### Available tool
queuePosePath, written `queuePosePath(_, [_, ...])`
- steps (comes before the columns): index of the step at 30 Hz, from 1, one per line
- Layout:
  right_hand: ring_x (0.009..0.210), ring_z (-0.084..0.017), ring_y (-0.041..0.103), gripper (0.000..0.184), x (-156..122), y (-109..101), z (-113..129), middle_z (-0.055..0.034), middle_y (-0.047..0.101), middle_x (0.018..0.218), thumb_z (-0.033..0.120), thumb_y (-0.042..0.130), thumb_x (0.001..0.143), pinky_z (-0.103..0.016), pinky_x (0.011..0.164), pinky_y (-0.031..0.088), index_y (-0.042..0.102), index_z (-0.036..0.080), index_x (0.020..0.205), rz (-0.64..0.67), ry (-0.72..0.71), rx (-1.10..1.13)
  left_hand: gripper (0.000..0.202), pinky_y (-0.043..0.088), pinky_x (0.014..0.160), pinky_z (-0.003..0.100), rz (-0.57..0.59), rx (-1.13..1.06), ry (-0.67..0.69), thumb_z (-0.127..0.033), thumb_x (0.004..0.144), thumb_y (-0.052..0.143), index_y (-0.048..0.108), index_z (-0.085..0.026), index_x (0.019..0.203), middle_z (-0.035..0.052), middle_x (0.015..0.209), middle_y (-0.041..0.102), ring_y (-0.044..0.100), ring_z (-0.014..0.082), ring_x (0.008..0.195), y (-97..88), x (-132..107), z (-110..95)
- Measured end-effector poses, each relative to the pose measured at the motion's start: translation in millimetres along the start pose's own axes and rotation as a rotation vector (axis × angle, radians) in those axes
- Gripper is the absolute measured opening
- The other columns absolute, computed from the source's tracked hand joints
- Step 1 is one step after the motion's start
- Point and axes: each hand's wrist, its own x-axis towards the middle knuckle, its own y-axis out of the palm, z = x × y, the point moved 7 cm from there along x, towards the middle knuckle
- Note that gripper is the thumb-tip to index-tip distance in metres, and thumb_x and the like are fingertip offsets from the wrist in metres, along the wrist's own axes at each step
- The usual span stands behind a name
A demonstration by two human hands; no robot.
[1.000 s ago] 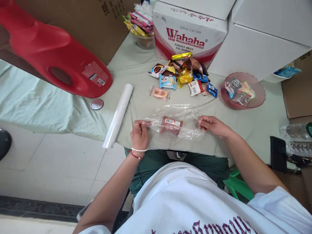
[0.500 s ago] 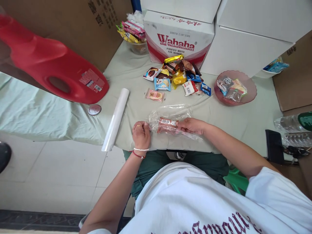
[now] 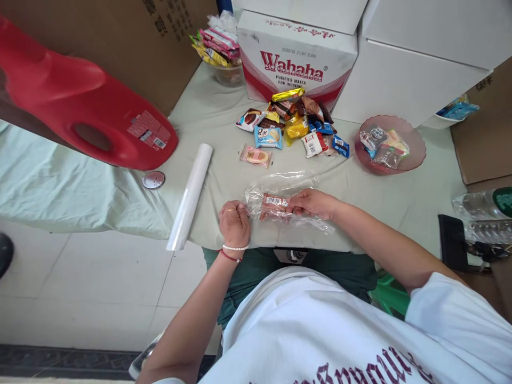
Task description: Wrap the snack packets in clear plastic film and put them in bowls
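A crinkled clear plastic sheet or bag point(image 3: 298, 180) lies near the table's front edge; which of the two it is I cannot tell. Its left end is pinched in my left hand point(image 3: 235, 221), fingers closed. My right hand point(image 3: 314, 204) grips the right end of a reddish-brown snack packet point(image 3: 275, 204) with a white barcode label, thumb and fingertips together. The packet lies amid the plastic, partly covered by it. Just beyond, a pink-wrapped biscuit point(image 3: 256, 156) sits apart from a heap of wrapped snacks point(image 3: 296, 127).
Left of my hands lies a white roll point(image 3: 191, 194), beside a round lid-like disc point(image 3: 153, 180) and a large red jug point(image 3: 120, 122). A pink bowl point(image 3: 412, 154) holds several packets at right. Behind the heap stands a Wahaha carton point(image 3: 296, 58).
My right hand has shifted slightly left along the packet. My left hand has edged slightly right, still pinching the plastic. The view has tilted a little.
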Motion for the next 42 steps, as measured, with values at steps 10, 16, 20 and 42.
queuePosePath(10, [0.059, -0.012, 0.05, 0.032, 16, 26, 19, 0.0013, 0.059, 0.06, 0.041, 0.085, 0.067, -0.026, 0.058, 0.042, 0.063, 0.018, 0.068, 0.087, -0.14, 0.104, 0.028, 0.05, 0.092, 0.041, -0.02, 0.014, -0.003, -0.038, 0.108, 0.034, 0.05, -0.024, 0.09, 0.0055, 0.086, 0.069, 0.067, 0.0209, 0.088, -1.6, -2, -3])
queuePosePath(16, [0.061, -0.011, 0.048, 0.031, 10, 15, 39, 0.0036, 0.056, 0.067, 0.048, 0.072, 0.083, -0.024, 0.059, 0.037, 0.059, 0.02, 0.083, -0.041, -0.405, -0.025, 0.026, 0.049, 0.094, 0.042, -0.009, 0.045, -0.017, -0.035, 0.106, 0.036, 0.052, -0.024, 0.09, 0.0061, 0.083, 0.069, 0.068, 0.0223, 0.089, 1.2, 0, -1])
queuePosePath(20, [0.06, -0.013, 0.051, 0.028, 14, 9, 42, 0.0028, 0.06, 0.074, 0.049, 0.061, 0.091, -0.026, 0.059, 0.04, 0.05, 0.023, 0.089, -0.043, -0.432, -0.013, 0.028, 0.048, 0.094, 0.042, -0.018, 0.059, 0.006, -0.035, 0.105, 0.037, 0.054, -0.024, 0.085, 0.0078, 0.086, 0.069, 0.067, 0.0233, 0.091, 0.8, 0, -2])
queuePosePath(42, [0.05, -0.011, 0.049, 0.016, 38, -4, 40, 0.0055, 0.058, 0.058, 0.035, 0.057, 0.095, -0.023, 0.055, 0.036, 0.058, 0.021, 0.087, -0.023, -0.394, -0.403, 0.042, 0.041, 0.106, 0.045, 0.257, 0.119, 0.476, -0.015, 0.099, 0.049, 0.067, -0.029, 0.135, 0.0085, 0.135, 0.073, 0.064, 0.0262, 0.131, 28.4, -47, -104])
